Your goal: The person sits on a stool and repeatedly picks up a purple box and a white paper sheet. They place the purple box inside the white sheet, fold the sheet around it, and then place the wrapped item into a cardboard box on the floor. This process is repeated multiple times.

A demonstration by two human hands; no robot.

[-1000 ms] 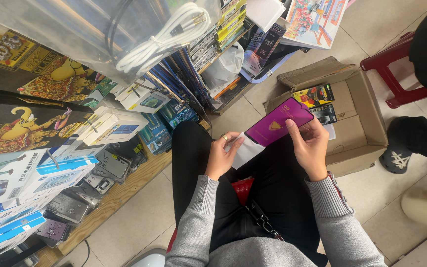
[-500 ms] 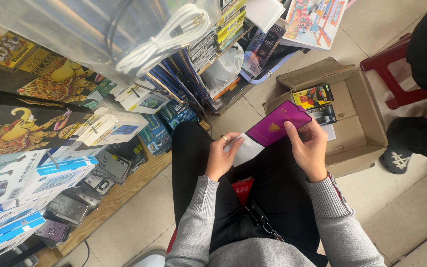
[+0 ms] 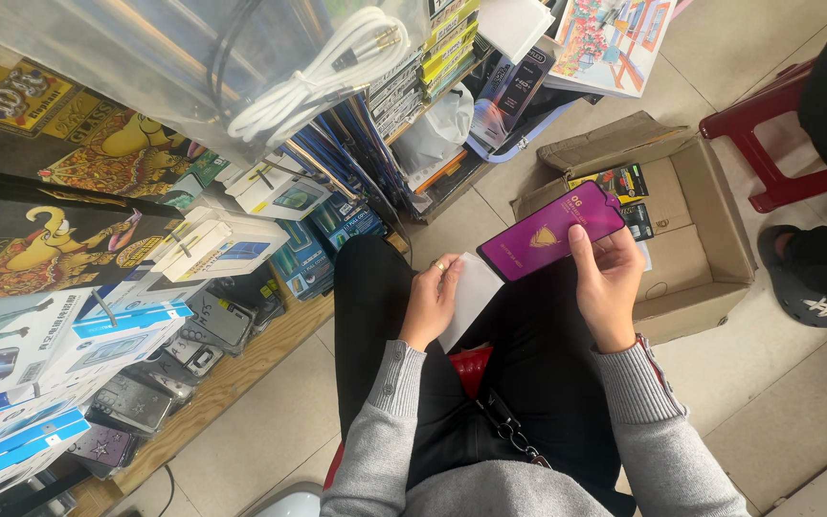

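My right hand (image 3: 609, 283) holds a purple, black-edged phone screen protector (image 3: 547, 234) by its near end, lifted over my lap. My left hand (image 3: 430, 299) grips a white paper sleeve (image 3: 471, 287) that rests on my black trousers. The purple sheet is out of the sleeve; their near corners almost touch. I sit with grey sleeves and a red stool under me.
An open cardboard box (image 3: 701, 239) with small packs stands on the tiled floor at right. Shelves of boxed phone accessories (image 3: 126, 316) and a hanging white cable (image 3: 308, 81) fill the left. Another person's sandalled foot (image 3: 811, 287) and a red stool (image 3: 768, 144) are far right.
My right hand has drawn the purple protector up and to the right, clear of the white sleeve. The other person's foot shifted right.
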